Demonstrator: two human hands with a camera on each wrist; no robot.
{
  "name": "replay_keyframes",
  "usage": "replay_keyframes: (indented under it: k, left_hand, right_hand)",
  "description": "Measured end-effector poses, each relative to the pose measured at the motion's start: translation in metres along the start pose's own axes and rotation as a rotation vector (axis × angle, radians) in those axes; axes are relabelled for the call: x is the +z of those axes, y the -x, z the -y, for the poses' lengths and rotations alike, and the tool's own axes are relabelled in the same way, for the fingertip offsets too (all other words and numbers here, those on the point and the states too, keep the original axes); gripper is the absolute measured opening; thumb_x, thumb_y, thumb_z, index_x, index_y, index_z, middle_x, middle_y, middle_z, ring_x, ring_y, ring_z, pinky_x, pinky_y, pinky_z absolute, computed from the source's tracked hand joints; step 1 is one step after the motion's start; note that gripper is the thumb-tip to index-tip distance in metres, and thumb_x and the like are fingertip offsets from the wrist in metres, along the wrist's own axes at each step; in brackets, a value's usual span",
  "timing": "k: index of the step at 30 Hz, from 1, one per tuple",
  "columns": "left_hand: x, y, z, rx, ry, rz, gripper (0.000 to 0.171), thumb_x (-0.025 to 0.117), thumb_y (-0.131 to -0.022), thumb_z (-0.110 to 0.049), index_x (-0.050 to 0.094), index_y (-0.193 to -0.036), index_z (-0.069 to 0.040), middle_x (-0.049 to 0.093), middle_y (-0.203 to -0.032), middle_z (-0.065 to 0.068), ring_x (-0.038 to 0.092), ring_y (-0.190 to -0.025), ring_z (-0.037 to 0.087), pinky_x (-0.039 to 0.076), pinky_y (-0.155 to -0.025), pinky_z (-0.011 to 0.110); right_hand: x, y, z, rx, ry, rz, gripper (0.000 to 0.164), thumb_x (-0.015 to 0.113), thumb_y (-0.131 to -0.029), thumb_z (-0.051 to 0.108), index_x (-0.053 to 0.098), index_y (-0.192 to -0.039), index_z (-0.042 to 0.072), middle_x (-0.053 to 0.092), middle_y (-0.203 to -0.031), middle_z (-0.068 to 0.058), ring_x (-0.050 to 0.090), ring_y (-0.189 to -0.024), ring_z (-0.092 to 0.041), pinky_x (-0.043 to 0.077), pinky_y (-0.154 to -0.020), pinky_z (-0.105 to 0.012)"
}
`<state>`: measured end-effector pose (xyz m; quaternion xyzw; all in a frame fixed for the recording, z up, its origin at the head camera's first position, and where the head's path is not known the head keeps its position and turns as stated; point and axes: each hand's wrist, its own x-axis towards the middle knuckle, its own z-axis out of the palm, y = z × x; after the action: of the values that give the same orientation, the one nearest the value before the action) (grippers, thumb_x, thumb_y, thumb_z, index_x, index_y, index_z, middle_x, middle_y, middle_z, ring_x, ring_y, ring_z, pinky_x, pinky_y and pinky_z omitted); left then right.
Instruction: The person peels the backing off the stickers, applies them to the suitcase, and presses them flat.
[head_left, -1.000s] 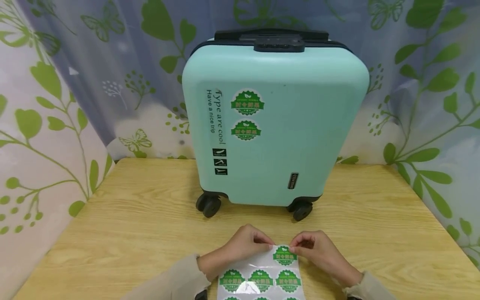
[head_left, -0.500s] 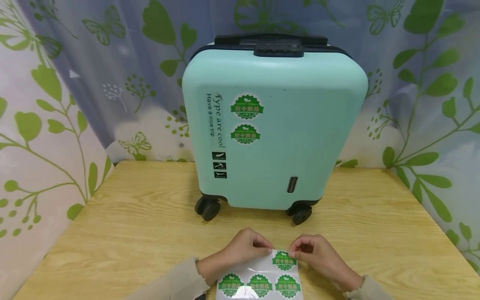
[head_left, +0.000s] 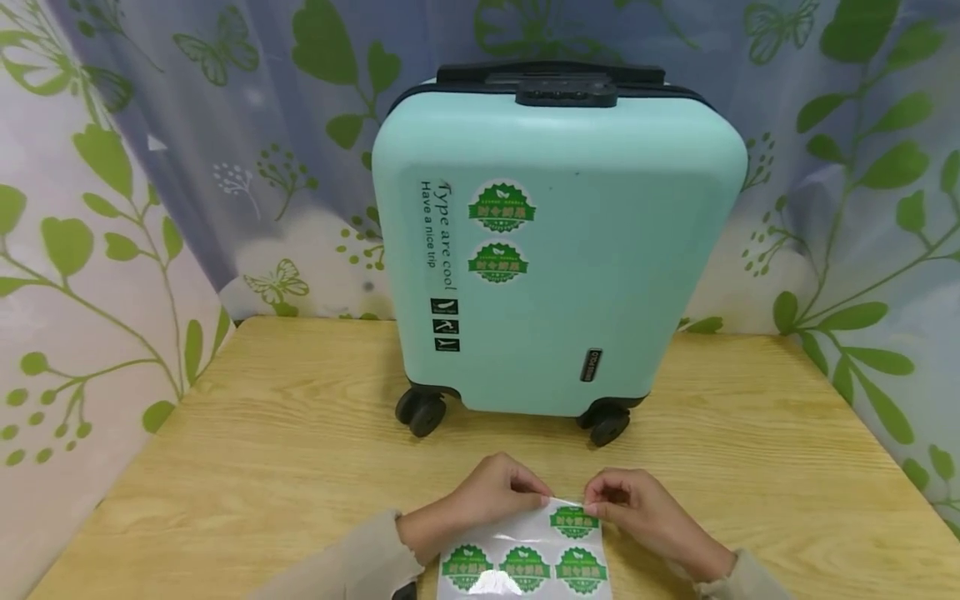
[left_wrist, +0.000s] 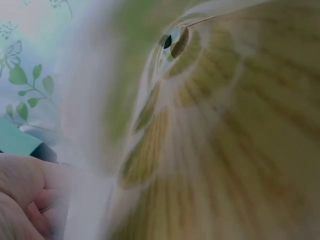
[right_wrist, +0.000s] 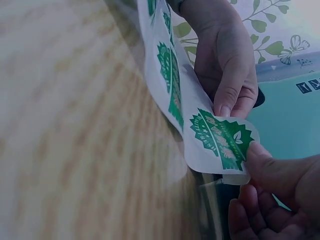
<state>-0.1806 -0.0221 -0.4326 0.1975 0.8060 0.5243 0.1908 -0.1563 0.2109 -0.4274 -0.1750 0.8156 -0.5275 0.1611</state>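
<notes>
A white sheet of green, scalloped round stickers (head_left: 525, 570) is held up by both hands at the bottom of the head view. My left hand (head_left: 495, 493) pinches its top edge between thumb and fingers. At the top right corner, my right hand (head_left: 637, 508) pinches the edge by the corner sticker (head_left: 574, 523), whose upper part bends away from the head camera. The right wrist view shows the right thumb (right_wrist: 265, 162) on that sticker's rim. Beyond the hands stands a mint-green suitcase (head_left: 585, 250) with two matching stickers, an upper one (head_left: 502, 207) and a lower one (head_left: 498, 262).
The suitcase stands upright on black wheels (head_left: 426, 414) on a wood-grain table (head_left: 285, 442). Behind it hangs a leaf-and-butterfly patterned curtain (head_left: 300, 150), which also runs along both sides. In the left wrist view, a large blurred sheet surface (left_wrist: 225, 140) fills most of the picture.
The corner sticker's upper part has bent back, so less of it shows from above. Both hands keep their pinch in nearly the same place. The head view has shifted slightly.
</notes>
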Motion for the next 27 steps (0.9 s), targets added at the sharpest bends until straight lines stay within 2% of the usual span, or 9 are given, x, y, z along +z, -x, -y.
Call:
replay_keyframes:
  k: [8,14,20,27]
  left_hand:
    - [-0.0003,-0.0007,-0.0013,0.018,-0.004,0.004,0.007,0.071,-0.082,-0.007,0.076,-0.088,-0.005,0.073,-0.085,0.005,0.062,-0.065,0.005,0.048,-0.057,0.019]
    - [0.0003,0.0001,-0.0014,0.006,0.003,0.012,0.007,0.071,-0.082,-0.006,0.076,-0.087,-0.005,0.073,-0.083,0.005,0.061,-0.062,0.006,0.048,-0.056,0.019]
    - [0.0008,0.001,-0.0016,-0.004,0.003,0.01,0.007,0.071,-0.082,-0.006,0.076,-0.088,-0.005,0.073,-0.082,0.005,0.059,-0.058,0.007,0.047,-0.052,0.019]
    - [-0.0007,0.0013,-0.0008,-0.007,-0.01,0.007,0.007,0.071,-0.083,-0.007,0.076,-0.088,-0.006,0.073,-0.086,0.004,0.062,-0.069,0.005,0.049,-0.061,0.019]
  right_hand:
    - [-0.0019,0.0019,0.0012,-0.038,0.022,0.002,0.012,0.064,-0.089,0.012,0.064,-0.086,0.001,0.062,-0.082,-0.005,0.052,-0.071,-0.007,0.045,-0.061,-0.023]
    - [-0.0014,0.0027,0.0006,-0.01,-0.052,0.048,0.014,0.063,-0.09,0.012,0.063,-0.087,-0.002,0.06,-0.079,-0.004,0.049,-0.065,-0.006,0.044,-0.057,-0.023]
    - [-0.0029,0.004,0.0001,0.003,-0.104,0.086,0.021,0.063,-0.09,0.015,0.061,-0.088,-0.005,0.058,-0.08,-0.003,0.049,-0.066,-0.007,0.044,-0.059,-0.024]
    - [-0.0062,0.0025,-0.0018,0.013,-0.112,0.104,0.025,0.064,-0.089,0.02,0.061,-0.089,-0.004,0.059,-0.08,-0.002,0.05,-0.068,-0.006,0.044,-0.06,-0.022]
